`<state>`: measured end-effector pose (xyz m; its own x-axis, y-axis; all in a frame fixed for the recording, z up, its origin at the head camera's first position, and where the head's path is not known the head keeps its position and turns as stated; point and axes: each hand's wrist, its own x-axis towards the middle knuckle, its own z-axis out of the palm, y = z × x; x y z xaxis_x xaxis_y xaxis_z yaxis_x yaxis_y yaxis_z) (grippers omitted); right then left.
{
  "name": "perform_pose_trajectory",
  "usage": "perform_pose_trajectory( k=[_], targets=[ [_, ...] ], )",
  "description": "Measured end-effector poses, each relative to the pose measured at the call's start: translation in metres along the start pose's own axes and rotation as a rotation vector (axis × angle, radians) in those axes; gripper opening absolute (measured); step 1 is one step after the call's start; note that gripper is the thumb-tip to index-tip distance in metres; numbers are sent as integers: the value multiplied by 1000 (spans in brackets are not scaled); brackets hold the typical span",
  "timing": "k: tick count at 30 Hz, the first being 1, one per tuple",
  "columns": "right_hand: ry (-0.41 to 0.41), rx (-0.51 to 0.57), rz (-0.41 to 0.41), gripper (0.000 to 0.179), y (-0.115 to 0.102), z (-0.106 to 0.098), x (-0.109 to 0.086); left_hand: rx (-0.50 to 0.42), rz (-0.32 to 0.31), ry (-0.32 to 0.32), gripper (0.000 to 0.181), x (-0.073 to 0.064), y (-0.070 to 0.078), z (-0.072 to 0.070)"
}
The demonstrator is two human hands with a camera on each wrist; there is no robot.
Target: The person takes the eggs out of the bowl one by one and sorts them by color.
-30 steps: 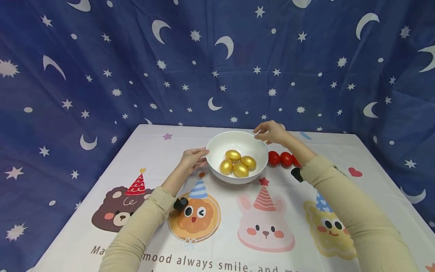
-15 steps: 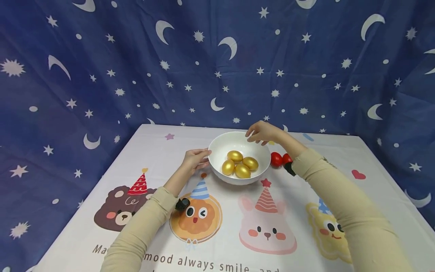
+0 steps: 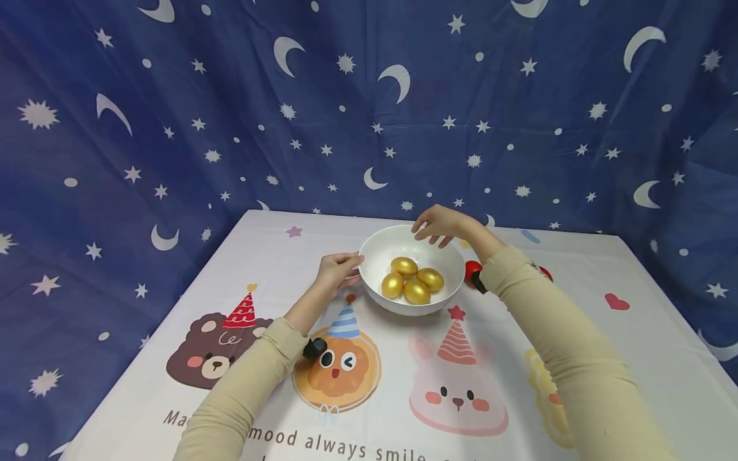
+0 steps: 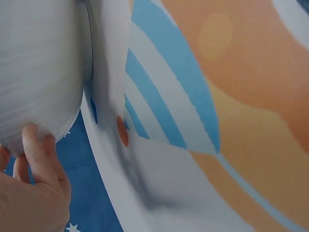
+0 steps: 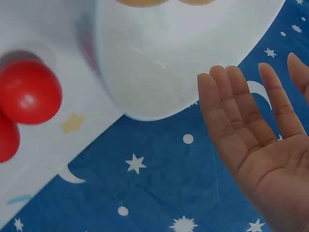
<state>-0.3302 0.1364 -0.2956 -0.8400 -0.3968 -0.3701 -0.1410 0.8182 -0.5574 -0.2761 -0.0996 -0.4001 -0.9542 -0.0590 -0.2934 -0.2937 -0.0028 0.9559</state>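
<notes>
A white bowl (image 3: 441, 259) with several shiny golden eggs (image 3: 417, 292) in it stands toward the back of the table. My left hand (image 3: 339, 270) grips its left side, thumb at the rim and fingers against the outer wall. The left wrist view shows those fingers (image 4: 36, 150) on the bowl's curved outside. Over the far right part of the bowl hovers my right hand (image 3: 441, 224), holding nothing. Its fingers are spread and nearly straight in the right wrist view, palm showing, fingertips beside the rim.
Right of the bowl lie red, egg-like balls (image 3: 473, 272), partly hidden by my right sleeve (image 3: 548, 320). A white tablecloth (image 3: 651, 358) printed with cartoon faces covers the table. Behind its far edge hangs a dark blue curtain (image 3: 323, 128) with stars and moons.
My right hand has moved left, from the bowl's right rim to over its far right part, with its forearm now covering more red balls. My left hand keeps its grip on the bowl.
</notes>
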Motion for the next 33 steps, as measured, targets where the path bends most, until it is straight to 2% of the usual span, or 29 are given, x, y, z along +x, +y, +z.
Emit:
perform_pose_trajectory(
  k=[8, 12, 25, 33],
  targets=[
    [-89, 131, 37, 41, 6, 9, 17, -21, 8, 0, 35, 0, -2, 1],
    [-94, 181, 72, 41, 7, 14, 23, -25, 10, 6, 34, 0, -1, 1],
    [-162, 200, 130, 39, -2, 24, 36, 7, 47, 18, 33, 0, -1, 1],
    [-214, 229, 242, 39, -5, 32, 44, -1, 50, 14, 34, -1, -2, 0]
  ],
)
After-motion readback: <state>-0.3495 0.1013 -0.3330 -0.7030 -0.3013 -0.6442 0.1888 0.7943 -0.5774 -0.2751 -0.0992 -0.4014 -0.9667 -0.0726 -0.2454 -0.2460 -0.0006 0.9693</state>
